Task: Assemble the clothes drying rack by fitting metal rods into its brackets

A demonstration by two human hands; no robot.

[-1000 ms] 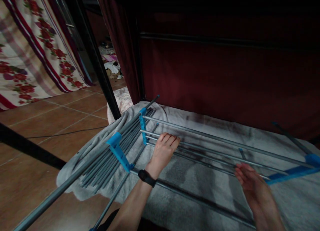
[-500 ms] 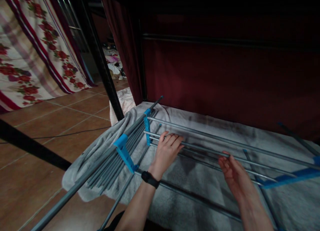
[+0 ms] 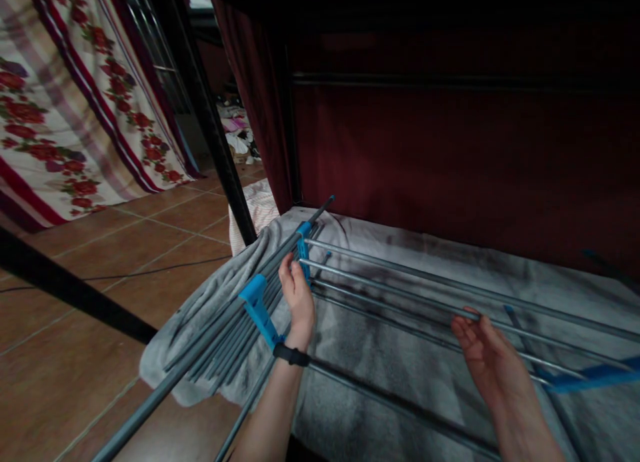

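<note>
My right hand (image 3: pixel 493 359) grips a thin grey metal tube (image 3: pixel 380 283), thumb over it and fingers curled below. That tube's left end reaches a blue plastic bracket (image 3: pixel 303 243). My left hand (image 3: pixel 299 299), with a black wristband, is at this end. Its fingers point up and stand a little apart beside the bracket; their contact with it is partly hidden. Further tubes run parallel between here and a long blue bracket (image 3: pixel 595 375) at the right. Nearer me, another blue bracket (image 3: pixel 260 309) joins a long grey pole (image 3: pixel 165 389) on the left.
Several loose grey tubes (image 3: pixel 235 349) lie bundled on the grey blanket (image 3: pixel 360 389) left of the frame. Black metal posts (image 3: pixel 220 129) stand at the left. Behind hangs a dark red curtain (image 3: pixel 425 162). A cable (image 3: pixel 125 273) crosses the tiled floor (image 3: pixel 75 329).
My left hand has moved left off the tubes to their left end by the blue bracket. My right hand stays on its tube. The view has shifted slightly.
</note>
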